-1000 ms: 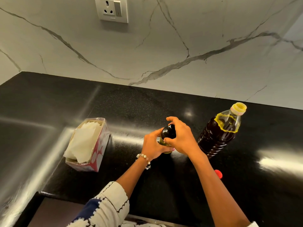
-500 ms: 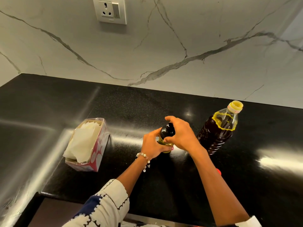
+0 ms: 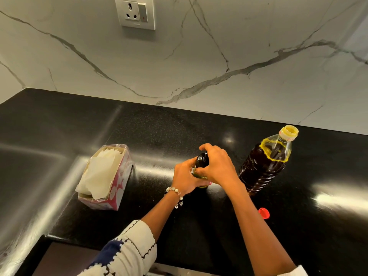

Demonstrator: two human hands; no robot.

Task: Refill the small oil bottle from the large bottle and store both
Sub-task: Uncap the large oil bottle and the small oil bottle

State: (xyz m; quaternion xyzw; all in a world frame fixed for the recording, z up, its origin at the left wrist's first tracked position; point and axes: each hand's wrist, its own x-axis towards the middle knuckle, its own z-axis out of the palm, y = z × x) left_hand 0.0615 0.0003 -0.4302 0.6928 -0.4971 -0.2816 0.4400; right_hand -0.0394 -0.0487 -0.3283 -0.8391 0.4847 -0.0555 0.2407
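The small oil bottle (image 3: 201, 160), dark with a black top, stands on the black counter (image 3: 159, 136) at the centre. My left hand (image 3: 185, 177) grips its body from the left. My right hand (image 3: 217, 164) curls over its black top from the right. The large oil bottle (image 3: 265, 162), clear plastic with dark oil and an open yellow neck, stands just to the right, apart from my hands. Its red cap (image 3: 263, 213) lies on the counter in front of it, beside my right forearm.
An opened pink tissue box (image 3: 105, 176) with white tissues sits on the counter to the left. A marble wall with a power socket (image 3: 136, 11) rises behind. The counter's front edge runs along the bottom left.
Both hands stay on the small bottle; my right hand has shifted slightly on its top. The camera view moved a little.
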